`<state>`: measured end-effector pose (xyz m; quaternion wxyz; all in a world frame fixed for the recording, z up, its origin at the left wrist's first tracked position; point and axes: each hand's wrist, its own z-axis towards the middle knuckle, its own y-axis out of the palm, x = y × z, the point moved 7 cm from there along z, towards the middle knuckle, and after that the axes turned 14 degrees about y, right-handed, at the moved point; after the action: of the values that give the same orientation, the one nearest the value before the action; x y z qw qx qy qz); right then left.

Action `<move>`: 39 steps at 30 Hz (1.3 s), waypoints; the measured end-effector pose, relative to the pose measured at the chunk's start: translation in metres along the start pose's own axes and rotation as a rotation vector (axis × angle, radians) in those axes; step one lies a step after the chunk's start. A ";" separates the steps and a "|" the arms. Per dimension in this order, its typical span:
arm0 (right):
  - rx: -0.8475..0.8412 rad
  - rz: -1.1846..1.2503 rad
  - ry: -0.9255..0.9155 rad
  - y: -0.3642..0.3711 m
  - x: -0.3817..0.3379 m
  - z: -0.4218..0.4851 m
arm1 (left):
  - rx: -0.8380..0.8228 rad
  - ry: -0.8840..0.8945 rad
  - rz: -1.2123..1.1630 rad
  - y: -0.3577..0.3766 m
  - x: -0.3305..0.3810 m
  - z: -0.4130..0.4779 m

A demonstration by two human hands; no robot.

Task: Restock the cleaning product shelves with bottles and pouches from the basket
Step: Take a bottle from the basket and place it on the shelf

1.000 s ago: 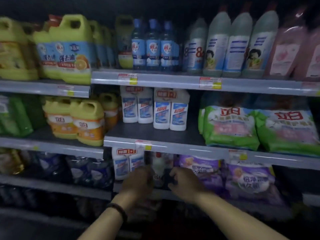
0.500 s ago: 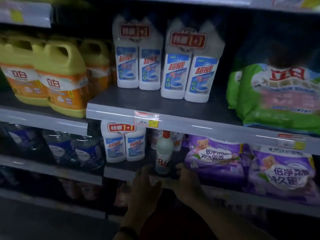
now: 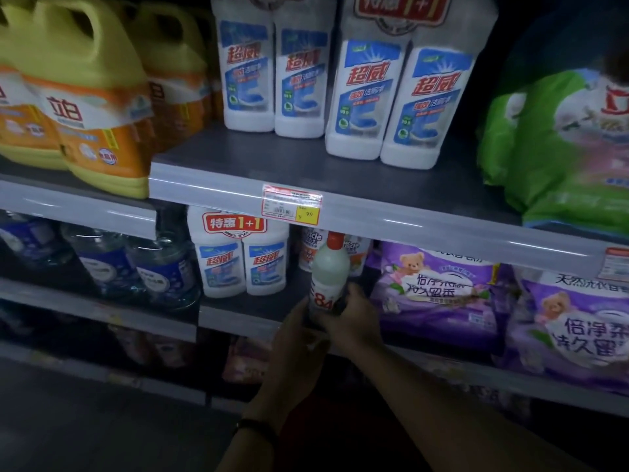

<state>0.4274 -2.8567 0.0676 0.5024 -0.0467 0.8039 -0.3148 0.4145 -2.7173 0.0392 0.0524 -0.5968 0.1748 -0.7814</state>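
Note:
A pale bottle with a red cap and an "84" label (image 3: 329,274) stands upright on the lower shelf (image 3: 245,313), between a white twin-pack (image 3: 240,257) and purple pouches (image 3: 439,294). My right hand (image 3: 354,318) wraps its lower part from the right. My left hand (image 3: 296,349) touches its base from the left. The basket is out of view.
White twin-packs (image 3: 343,80) stand on the shelf above, with yellow jugs (image 3: 85,103) to the left and green pouches (image 3: 558,155) to the right. Clear blue-labelled bottles (image 3: 136,267) fill the lower left shelf. A price tag (image 3: 291,206) hangs on the upper shelf edge.
The camera has come closer and lower toward the lower shelf. Both hands stay around the 84 bottle, and my right hand now grips its lower body more fully.

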 end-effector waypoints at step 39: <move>-0.472 0.068 -0.015 -0.164 -0.029 -0.227 | -0.260 -0.102 -0.490 -0.053 0.243 -0.108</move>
<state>0.2122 -2.8721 0.2479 0.4937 -0.1383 0.8526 -0.1007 0.2504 -2.7156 0.2547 -0.2063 -0.6613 0.1215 -0.7109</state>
